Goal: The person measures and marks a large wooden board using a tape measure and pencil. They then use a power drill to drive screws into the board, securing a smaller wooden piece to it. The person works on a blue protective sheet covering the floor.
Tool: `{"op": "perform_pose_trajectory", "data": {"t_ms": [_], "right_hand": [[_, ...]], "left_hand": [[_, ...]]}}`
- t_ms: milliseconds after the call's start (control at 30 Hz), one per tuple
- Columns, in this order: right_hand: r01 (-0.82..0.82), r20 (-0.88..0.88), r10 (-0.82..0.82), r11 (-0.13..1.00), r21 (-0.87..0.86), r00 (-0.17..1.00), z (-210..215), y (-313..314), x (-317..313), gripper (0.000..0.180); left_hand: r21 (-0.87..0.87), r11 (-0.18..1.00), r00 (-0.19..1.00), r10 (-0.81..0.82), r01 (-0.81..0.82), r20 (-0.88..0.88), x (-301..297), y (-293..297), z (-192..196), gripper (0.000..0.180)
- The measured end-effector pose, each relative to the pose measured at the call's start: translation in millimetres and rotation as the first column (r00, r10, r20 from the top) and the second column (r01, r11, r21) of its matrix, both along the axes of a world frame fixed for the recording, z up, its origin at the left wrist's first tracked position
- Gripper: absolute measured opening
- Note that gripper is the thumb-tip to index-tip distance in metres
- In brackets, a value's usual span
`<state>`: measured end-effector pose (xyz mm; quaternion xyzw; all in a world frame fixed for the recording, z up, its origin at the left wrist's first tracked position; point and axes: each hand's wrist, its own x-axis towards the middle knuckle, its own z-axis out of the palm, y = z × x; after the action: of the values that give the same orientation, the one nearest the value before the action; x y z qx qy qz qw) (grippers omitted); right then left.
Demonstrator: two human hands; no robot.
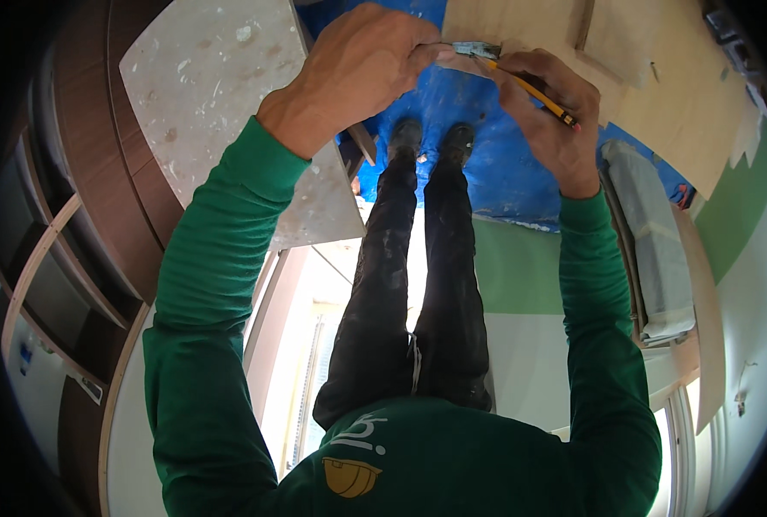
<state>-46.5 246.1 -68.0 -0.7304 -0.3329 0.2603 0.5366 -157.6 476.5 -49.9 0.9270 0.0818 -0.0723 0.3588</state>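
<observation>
At the top of the head view, my left hand [362,65] is closed, its fingertips pinching one end of a short, flat grey metal tool [475,48] that looks like a blade. Most of whatever lies inside that fist is hidden. My right hand [566,108] is closed round a yellow pencil [534,91] with a dark band and a pink eraser end. The pencil slants, its eraser end toward the lower right. Its other end meets the metal tool between my two hands; the exact contact is too small to make out.
A paint-spotted grey board [220,103] stands at the left, beside brown shelving [82,284]. Light plywood [521,26] lies at the upper right, a smaller board on it. Blue sheeting [487,172] covers the floor under my shoes. A wrapped pale bundle [650,241] sits right of my right arm.
</observation>
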Motion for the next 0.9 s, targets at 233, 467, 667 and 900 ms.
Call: {"op": "perform_pose_trajectory", "data": {"t_ms": [233, 467, 667, 900], "right_hand": [[0.035, -0.007, -0.035, 0.999, -0.024, 0.999, -1, -1, -2, 0.016], [0.021, 0.005, -0.020, 1.000, -0.024, 1.000, 0, 0, -2, 0.014], [0.026, 0.011, -0.026, 0.999, -0.033, 1.000, 4, 1, -1, 0.015], [0.028, 0.000, -0.028, 0.999, -0.025, 1.000, 3, 2, -2, 0.014]], "left_hand": [[0.002, 1.000, 0.998, 0.005, -0.005, 0.059, -4, 1, -12, 0.022], [0.019, 1.000, 0.998, 0.000, -0.002, 0.067, -4, 2, -11, 0.021], [0.005, 1.000, 0.998, 0.009, -0.010, 0.069, -5, 2, -12, 0.023], [-0.037, 0.999, 1.000, 0.017, -0.017, -0.009, -2, 2, -6, 0.025]]}}
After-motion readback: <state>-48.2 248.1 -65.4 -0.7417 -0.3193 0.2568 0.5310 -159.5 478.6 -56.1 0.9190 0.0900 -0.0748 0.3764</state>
